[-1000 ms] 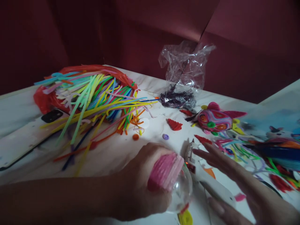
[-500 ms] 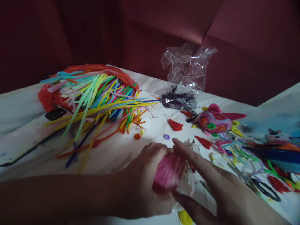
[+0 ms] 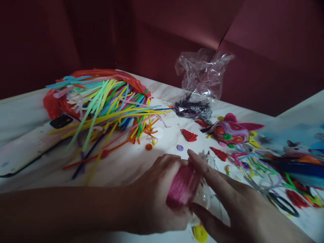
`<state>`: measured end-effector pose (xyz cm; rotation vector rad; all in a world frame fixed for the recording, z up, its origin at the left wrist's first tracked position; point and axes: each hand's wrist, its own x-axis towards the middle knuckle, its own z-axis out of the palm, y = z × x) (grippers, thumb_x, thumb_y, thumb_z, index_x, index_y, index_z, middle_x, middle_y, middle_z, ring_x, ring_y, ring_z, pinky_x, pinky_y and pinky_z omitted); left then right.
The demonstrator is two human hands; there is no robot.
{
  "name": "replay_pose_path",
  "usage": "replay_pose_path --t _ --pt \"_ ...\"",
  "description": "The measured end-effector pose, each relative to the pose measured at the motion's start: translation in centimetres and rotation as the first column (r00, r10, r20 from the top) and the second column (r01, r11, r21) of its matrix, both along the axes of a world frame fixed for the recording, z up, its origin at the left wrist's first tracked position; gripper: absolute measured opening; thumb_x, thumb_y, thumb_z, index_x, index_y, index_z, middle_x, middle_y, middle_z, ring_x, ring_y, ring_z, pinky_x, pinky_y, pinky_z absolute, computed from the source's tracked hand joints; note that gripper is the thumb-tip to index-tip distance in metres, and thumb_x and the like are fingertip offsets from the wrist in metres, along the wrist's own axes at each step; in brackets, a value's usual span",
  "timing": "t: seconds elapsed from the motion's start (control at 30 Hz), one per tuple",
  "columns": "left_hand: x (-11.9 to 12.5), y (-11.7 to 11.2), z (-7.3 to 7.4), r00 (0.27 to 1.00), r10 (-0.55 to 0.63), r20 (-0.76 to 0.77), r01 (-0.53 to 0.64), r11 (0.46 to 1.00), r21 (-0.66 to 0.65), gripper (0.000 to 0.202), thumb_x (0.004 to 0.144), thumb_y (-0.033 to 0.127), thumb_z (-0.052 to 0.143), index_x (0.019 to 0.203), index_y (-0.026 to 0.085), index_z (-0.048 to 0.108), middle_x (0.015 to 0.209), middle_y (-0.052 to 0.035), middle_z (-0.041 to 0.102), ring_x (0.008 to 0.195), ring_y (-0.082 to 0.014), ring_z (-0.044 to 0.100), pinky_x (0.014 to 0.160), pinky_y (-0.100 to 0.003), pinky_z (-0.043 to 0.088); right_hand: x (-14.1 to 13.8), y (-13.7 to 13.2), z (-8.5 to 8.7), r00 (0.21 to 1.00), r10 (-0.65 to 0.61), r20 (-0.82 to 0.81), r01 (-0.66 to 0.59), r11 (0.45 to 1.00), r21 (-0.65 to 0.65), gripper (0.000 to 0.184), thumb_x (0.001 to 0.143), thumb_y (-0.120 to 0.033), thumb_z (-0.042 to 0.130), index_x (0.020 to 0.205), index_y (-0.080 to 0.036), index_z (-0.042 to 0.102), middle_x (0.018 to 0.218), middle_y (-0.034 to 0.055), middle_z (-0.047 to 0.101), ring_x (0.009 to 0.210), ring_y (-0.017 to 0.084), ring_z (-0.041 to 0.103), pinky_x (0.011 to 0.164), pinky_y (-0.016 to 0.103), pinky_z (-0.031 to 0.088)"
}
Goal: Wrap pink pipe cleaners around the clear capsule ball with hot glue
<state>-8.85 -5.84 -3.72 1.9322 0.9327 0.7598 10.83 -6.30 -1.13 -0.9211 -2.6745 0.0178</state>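
Fingers point(image 3: 177, 217) of the left hand point(image 3: 153, 194) clasp pink strips point(image 3: 183, 189) against a clear ball point(image 3: 204, 198); the right hand point(image 3: 240, 202), parted and ungripping, should press evenly.

phone point(image 3: 31, 143): left, partly under pipe cleaners point(image 3: 101, 101) | plastic bag point(image 3: 204, 76): behind bundle point(image 3: 182, 187) | scissors point(image 3: 264, 191): right of bundle

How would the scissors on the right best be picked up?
Take the scissors by the black handle loop, probably with the right hand, from the near right: the loop lies toward that side, while the blades point away and left.
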Motion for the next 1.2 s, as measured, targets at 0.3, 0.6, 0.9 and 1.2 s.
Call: replay_pose_path --t 0.3,0.6,0.9,1.2 --pt "-0.1 -0.1 0.1 0.996 -0.035 -0.085 0.040 0.998 0.055 0.067 0.067 0.030 0.069 0.126 0.013 0.043 0.130 -0.0164 0.047 0.120 -0.0313 0.043 0.103 -0.049 0.038 0.3 -0.1 -0.1 0.995 -0.099 0.029 0.099 0.995 0.011 0.058 0.098 -0.025 0.045 0.150 -0.004 0.029 0.104 0.0130 0.052 0.084 0.024 0.059 0.078 0.027 0.056" --pt "-0.2 0.2 0.6 0.981 -0.112 -0.157 0.121 0.992 0.047 0.064 0.078 0.033 0.061 0.132 0.009 0.036 0.138 -0.0195 0.041 0.128 -0.0304 0.037 0.109 -0.049 0.031 0.7 -0.4 -0.9 0.979 -0.205 0.005 0.203 0.971 0.124 0.055 0.096 -0.038 0.060 0.139 -0.005 0.048 0.092 0.0135 0.054 0.079 0.026 0.059 0.065 0.024 0.057" --pt "-0.4 0.2 0.7 0.982 -0.128 -0.137 0.126 0.992 -0.021 0.067 0.081 0.037 0.058 0.138 0.014 0.031 0.141 -0.0143 0.039 0.130 -0.0276 0.035 0.110 -0.046 0.030 1.6 0.7 0.9 0.998 -0.022 -0.062 0.008 0.974 -0.225 0.044 0.105 -0.025 0.032 0.148 -0.020 0.026 0.125 0.0012 0.041 0.111 0.014 0.046 0.082 0.012 0.051" --pt "-0.5 0.1 0.2 0.993 -0.087 -0.078 0.083 0.995 -0.053 0.067 0.079 0.035 0.062 0.137 0.017 0.033 0.141 -0.0127 0.040 0.128 -0.0273 0.038 0.108 -0.044 0.032 2.7 0.3 0.5 0.982 -0.109 -0.153 0.047 0.931 -0.363 0.045 0.107 -0.035 0.040 0.149 -0.027 0.024 0.133 -0.0004 0.030 0.122 0.013 0.034 0.099 0.016 0.036"
